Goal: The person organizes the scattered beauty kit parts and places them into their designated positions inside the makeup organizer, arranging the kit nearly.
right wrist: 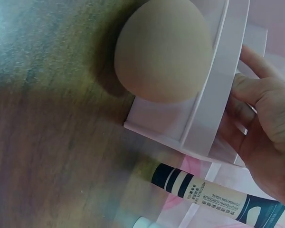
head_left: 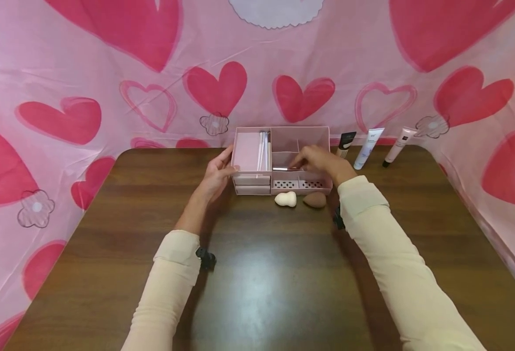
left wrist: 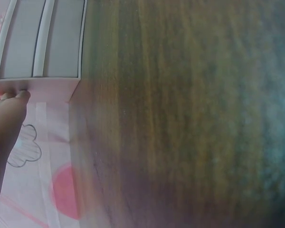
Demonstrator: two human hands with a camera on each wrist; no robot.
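Observation:
A pink makeup organizer (head_left: 253,152) stands at the back of the table. My left hand (head_left: 219,171) rests against its left side, fingers extended and thumb spread at the front corner; in the left wrist view, fingertips touch the side wall below the drawers (left wrist: 59,47). My right hand (head_left: 315,162) reaches into the middle right compartment. There its bent fingers (right wrist: 241,110) pinch a slim stick (head_left: 280,169), silver at one end and dark red near the fingers. Part of the stick is hidden by the hand. Several slim white sticks (head_left: 264,151) stand in the left section.
A cream sponge (head_left: 286,199) and a brown sponge (head_left: 315,199) lie before the organizer. To its right stand a black-capped concealer tube (right wrist: 213,197), a white tube (head_left: 368,148) and a pink tube (head_left: 400,147). A heart-patterned cloth (head_left: 257,53) hangs behind the table.

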